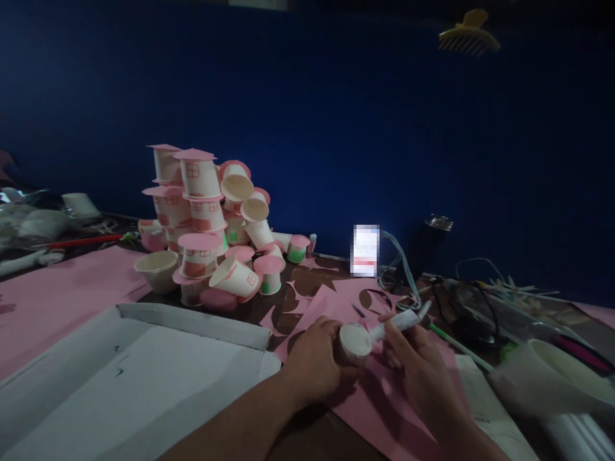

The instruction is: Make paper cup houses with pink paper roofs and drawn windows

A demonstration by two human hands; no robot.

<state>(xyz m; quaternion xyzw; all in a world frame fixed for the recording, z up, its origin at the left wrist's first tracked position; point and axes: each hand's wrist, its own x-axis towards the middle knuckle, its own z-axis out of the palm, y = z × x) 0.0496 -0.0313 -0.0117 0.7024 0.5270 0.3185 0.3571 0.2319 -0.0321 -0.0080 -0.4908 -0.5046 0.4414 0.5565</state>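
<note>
My left hand (pixel 314 358) is wrapped round a small paper cup (pixel 355 339), whose pale round end with a raised rim faces up toward me. In my right hand (pixel 418 358) is a white glue tube (pixel 401 323), gripped between thumb and fingers. The tube's left end meets or nearly meets the cup's rim; whether they touch I cannot tell. Pink paper (pixel 379 410) lies beneath both hands. Beyond them to the left stand stacked paper cups (pixel 202 179) with pink paper discs on their ends and red window drawings.
An open white box lid (pixel 144 384) fills the front left. Large pink sheets (pixel 91 275) lie behind it. At the right are a large white cup (pixel 552 378), a green-tipped stick (pixel 456 342) and cables. A blurred-out bright card (pixel 365 251) stands by the blue wall (pixel 336 128).
</note>
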